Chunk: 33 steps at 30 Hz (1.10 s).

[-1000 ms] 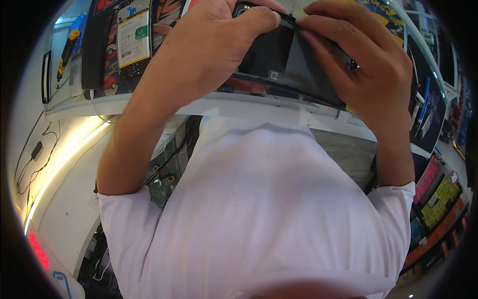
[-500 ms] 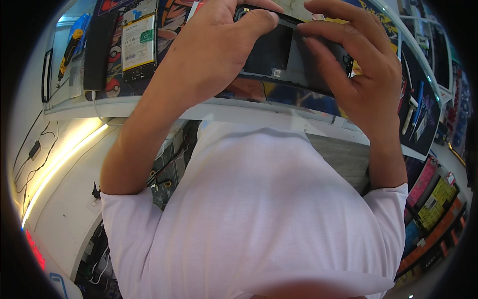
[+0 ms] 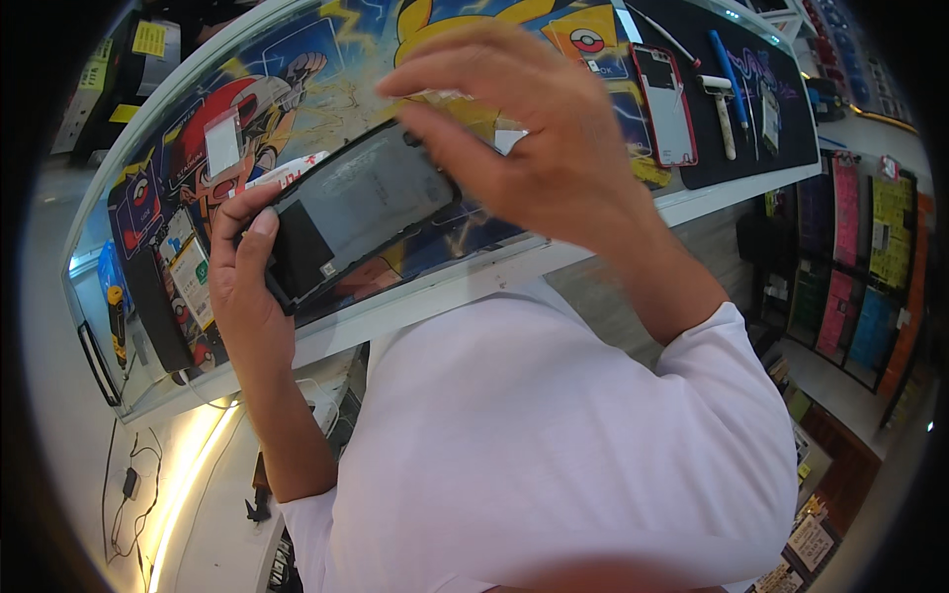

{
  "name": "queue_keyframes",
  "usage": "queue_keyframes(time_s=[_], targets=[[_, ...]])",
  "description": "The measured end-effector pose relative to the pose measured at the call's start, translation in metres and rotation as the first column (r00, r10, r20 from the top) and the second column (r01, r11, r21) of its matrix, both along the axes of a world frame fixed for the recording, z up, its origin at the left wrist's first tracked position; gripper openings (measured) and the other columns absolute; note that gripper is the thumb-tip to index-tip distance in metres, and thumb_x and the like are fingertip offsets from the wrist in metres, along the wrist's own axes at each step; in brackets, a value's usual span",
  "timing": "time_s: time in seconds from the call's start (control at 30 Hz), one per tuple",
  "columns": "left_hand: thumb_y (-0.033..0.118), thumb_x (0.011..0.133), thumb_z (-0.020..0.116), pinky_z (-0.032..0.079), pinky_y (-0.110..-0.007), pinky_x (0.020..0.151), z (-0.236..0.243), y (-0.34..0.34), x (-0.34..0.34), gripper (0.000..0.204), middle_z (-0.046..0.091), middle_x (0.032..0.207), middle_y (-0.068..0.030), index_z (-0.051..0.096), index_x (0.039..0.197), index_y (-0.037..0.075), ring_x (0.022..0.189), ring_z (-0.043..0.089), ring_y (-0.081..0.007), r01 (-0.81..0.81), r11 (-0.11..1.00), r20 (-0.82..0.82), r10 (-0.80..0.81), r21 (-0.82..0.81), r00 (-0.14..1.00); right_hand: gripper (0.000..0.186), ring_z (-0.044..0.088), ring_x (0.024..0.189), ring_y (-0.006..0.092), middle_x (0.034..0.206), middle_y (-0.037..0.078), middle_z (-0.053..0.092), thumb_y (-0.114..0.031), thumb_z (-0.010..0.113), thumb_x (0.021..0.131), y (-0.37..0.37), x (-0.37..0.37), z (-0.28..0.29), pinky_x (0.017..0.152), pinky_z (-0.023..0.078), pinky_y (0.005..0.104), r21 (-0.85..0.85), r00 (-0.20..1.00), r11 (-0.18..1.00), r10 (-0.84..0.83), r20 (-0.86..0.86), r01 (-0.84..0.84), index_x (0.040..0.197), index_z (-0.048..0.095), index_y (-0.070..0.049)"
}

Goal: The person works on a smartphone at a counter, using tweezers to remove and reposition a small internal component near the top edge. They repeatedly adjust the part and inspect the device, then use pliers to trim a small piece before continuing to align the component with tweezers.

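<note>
My left hand grips the left end of a dark phone housing, its thumb on the inner face and its fingers behind the far edge. The housing is tilted, its right end raised toward the far side. A black sheet covers its left part, and a small square label sits near the lower edge. My right hand hovers over the right end, blurred by motion, with thumb and fingers apart and nothing visible in them. Beside my left wrist lies an opened phone with a white battery, partly hidden by the hand.
A cartoon-printed mat covers the glass counter. On the black mat at right lie a red phone frame, a blue pen-like tool and a white-headed brush. At left are a black slab and a yellow-black tool.
My view has swung right. The right hand has lifted off the housing and moved up. My left hand now holds the housing by its left end, with the thumb shifted.
</note>
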<state>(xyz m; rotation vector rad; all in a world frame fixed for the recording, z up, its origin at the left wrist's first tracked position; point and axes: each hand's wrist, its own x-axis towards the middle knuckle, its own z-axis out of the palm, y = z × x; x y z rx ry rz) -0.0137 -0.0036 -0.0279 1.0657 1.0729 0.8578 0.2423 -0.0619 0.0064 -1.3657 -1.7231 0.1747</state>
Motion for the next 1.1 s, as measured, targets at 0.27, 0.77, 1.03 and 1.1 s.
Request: queue_keyframes(time_s=[0.27, 0.77, 1.03, 1.1], targets=[[0.016, 0.101, 0.058, 0.06, -0.024, 0.081, 0.012, 0.014, -0.025, 0.031, 0.07, 0.111, -0.0117, 0.062, 0.128, 0.001, 0.093, 0.071, -0.0123, -0.116, 0.993, -0.037, 0.117, 0.029, 0.992, 0.025, 0.067, 0.088, 0.0072, 0.098, 0.002, 0.075, -0.021, 0.072, 0.099, -0.067, 0.079, -0.02, 0.079, 0.054, 0.0229, -0.474, 0.93, 0.843, -0.348, -0.122, 0.253, 0.118, 0.075, -0.005], [0.015, 0.101, 0.06, 0.057, -0.022, 0.087, 0.015, 0.012, -0.013, 0.026, 0.071, 0.111, -0.007, 0.065, 0.124, 0.003, 0.094, 0.069, -0.0077, 0.072, 0.997, 0.07, -0.07, -0.025, 0.995, 0.017, 0.066, 0.079, 0.0116, 0.094, 0.005, 0.071, -0.004, 0.073, 0.092, -0.05, 0.03, -0.028, 0.07, 0.052, 0.0257, -0.564, 0.96, 0.805, -0.27, -0.072, 0.184, 0.109, 0.069, -0.001], [0.012, 0.103, 0.061, 0.05, -0.019, 0.082, 0.019, 0.013, -0.005, 0.019, 0.065, 0.098, 0.001, 0.064, 0.118, 0.002, 0.089, 0.061, -0.0037, 0.068, 0.997, 0.053, -0.067, -0.019, 0.996, 0.037, 0.062, 0.085, 0.0094, 0.101, 0.005, 0.067, -0.013, 0.061, 0.104, -0.048, 0.056, 0.009, 0.073, 0.049, 0.0221, -0.406, 0.847, 0.908, -0.132, -0.515, -0.105, 0.138, 0.059, 0.003], [0.012, 0.103, 0.061, 0.05, -0.019, 0.082, 0.016, 0.016, -0.002, 0.018, 0.065, 0.099, 0.0007, 0.064, 0.118, 0.002, 0.089, 0.061, -0.0038, 0.113, 0.994, 0.08, -0.113, 0.01, 0.99, 0.034, 0.063, 0.086, 0.0118, 0.102, 0.006, 0.068, -0.011, 0.064, 0.102, -0.03, 0.028, 0.027, 0.073, 0.05, 0.0234, -0.363, 0.955, 0.919, 0.047, -0.292, -0.156, 0.134, 0.064, 0.002]])
